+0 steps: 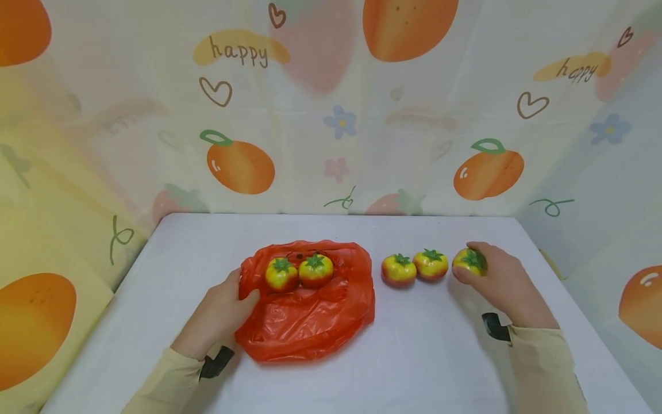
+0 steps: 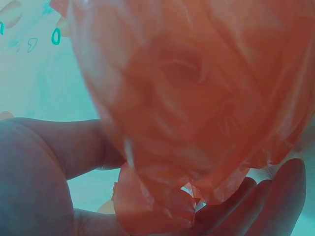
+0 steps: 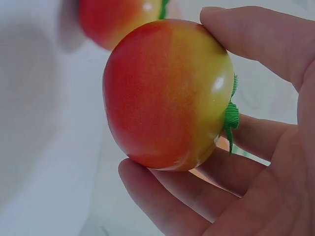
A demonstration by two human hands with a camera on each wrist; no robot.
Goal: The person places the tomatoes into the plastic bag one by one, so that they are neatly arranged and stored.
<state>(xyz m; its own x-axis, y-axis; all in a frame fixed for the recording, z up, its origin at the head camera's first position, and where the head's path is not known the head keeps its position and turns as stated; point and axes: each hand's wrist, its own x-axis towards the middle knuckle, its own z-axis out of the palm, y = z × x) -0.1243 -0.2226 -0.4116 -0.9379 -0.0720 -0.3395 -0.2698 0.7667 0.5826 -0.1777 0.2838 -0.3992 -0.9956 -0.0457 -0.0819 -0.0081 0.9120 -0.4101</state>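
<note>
A red plastic bag point(image 1: 310, 322) is spread on the table, with two toy tomatoes, one on the left point(image 1: 281, 275) and one on the right point(image 1: 316, 271), lying at its opening. My left hand point(image 1: 222, 310) pinches the bag's left side, thumb on top; in the left wrist view, thin red plastic point(image 2: 187, 98) fills the space between thumb and fingers. My right hand point(image 1: 504, 282) holds another toy tomato point(image 1: 469, 261) between thumb and fingers. Up close, this tomato point(image 3: 167, 98) is red at its base and yellow toward a green leafy top.
Between the bag and my right hand, two more toy tomatoes, the nearer point(image 1: 399, 271) and the farther point(image 1: 431, 265), sit side by side on the white table point(image 1: 414, 356). A fruit-printed cloth point(image 1: 341, 161) rises behind the table and along both sides.
</note>
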